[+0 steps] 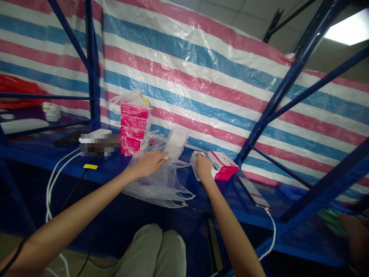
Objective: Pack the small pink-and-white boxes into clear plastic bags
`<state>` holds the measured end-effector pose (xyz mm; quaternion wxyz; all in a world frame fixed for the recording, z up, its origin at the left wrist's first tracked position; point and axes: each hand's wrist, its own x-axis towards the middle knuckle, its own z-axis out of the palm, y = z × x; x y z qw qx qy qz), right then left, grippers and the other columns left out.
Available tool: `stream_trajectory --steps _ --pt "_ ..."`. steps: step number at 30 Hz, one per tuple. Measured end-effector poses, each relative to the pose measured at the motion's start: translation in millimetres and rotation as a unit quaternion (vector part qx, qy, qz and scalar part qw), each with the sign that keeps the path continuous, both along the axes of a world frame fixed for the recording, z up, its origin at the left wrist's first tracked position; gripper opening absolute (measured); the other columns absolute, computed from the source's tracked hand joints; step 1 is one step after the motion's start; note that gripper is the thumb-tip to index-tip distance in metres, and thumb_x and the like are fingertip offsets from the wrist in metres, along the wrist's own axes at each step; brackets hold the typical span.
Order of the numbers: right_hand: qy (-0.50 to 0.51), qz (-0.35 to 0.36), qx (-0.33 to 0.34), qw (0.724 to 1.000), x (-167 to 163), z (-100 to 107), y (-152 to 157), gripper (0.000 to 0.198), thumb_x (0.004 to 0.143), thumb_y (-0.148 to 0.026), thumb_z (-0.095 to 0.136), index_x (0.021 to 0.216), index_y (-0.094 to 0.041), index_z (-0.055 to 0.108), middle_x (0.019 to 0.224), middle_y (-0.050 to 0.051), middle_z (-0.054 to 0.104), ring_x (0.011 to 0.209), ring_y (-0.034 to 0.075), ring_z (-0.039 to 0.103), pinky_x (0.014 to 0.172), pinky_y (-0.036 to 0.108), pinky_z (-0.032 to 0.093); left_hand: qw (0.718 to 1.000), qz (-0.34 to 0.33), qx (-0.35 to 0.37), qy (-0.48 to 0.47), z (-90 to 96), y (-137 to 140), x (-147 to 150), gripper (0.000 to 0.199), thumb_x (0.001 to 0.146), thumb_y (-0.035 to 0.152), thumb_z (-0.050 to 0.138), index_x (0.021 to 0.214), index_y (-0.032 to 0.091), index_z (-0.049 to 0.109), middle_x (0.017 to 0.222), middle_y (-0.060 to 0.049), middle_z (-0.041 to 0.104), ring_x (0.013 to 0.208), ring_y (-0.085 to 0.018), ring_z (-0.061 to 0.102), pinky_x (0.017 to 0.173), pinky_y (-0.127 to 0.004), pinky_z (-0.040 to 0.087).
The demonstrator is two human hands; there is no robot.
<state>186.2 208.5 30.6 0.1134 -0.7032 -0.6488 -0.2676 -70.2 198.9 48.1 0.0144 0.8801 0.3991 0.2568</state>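
Clear plastic bags (158, 188) under left hand (150, 163) reach the front edge of the surface (235, 198); dragging could slide them off. Right hand (203, 166) curled over white boxes (193, 161); can't tell either grip.

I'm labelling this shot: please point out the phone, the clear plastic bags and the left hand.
Phone (254, 192): head view, on its screen.
Clear plastic bags (160, 184): head view, on their spread-out middle.
Left hand (150, 163): head view, on its back.

Clear plastic bags (164, 188) were found crumpled at the shelf's (226, 197) front edge; flat white packs (193, 159) were stacked to their right.
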Motion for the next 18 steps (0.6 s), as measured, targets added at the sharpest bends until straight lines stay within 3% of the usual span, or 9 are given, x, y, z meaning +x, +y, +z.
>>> stream_trajectory --steps 4,7,10,13,18 --pt "-0.14 0.077 -0.023 0.987 -14 -7 2 0.03 0.08 -0.008 0.043 0.1 -0.013 0.065 0.114 0.016 0.058 0.113 0.03 0.046 0.102 0.053 0.02 0.998 0.005 -0.003 -0.067 9.0 3 -5 0.033 0.089 0.037 0.035 0.106 0.019 0.057 0.1 -0.008 0.064 0.095 -0.027 0.059 0.079 -0.038 0.043" --pt "-0.218 0.063 -0.069 0.972 -27 -13 7 0.027 0.078 -0.009 0.045 0.09 -0.011 0.069 0.108 0.017 0.062 0.113 0.032 0.046 0.105 0.056 0.005 0.982 -0.021 -0.008 -0.189 16.4 7 -5 0.032 0.084 0.04 0.043 0.1 0.017 0.058 0.096 -0.008 0.064 0.092 -0.024 0.059 0.079 -0.036 0.043" --pt "-0.22 0.057 -0.107 0.968 -35 -14 14 0.027 0.079 -0.008 0.045 0.087 -0.012 0.07 0.09 0.014 0.068 0.103 0.03 0.053 0.106 0.055 0.003 0.941 -0.056 -0.046 -0.33 24.7 9 -5 0.033 0.077 0.044 0.051 0.092 0.015 0.058 0.091 -0.006 0.062 0.087 -0.022 0.058 0.073 -0.032 0.045" --pt "-0.172 0.084 -0.091 0.977 -37 -8 15 0.025 0.079 -0.007 0.045 0.087 -0.012 0.068 0.081 0.013 0.068 0.097 0.028 0.054 0.105 0.054 0.006 0.895 -0.071 -0.112 -0.426 32.6 8 -7 0.036 0.071 0.049 0.057 0.084 0.015 0.057 0.079 -0.003 0.061 0.074 -0.019 0.057 0.059 -0.026 0.045" --pt "-0.139 0.077 -0.046 0.986 -38 10 -1 0.026 0.08 -0.005 0.042 0.09 -0.013 0.065 0.079 0.011 0.065 0.094 0.024 0.053 0.107 0.048 0.008 0.878 -0.037 -0.079 -0.471 37.5 3 -12 0.043 0.075 0.054 0.051 0.069 0.013 0.063 0.066 -0.003 0.062 0.063 -0.016 0.056 0.057 -0.024 0.042"
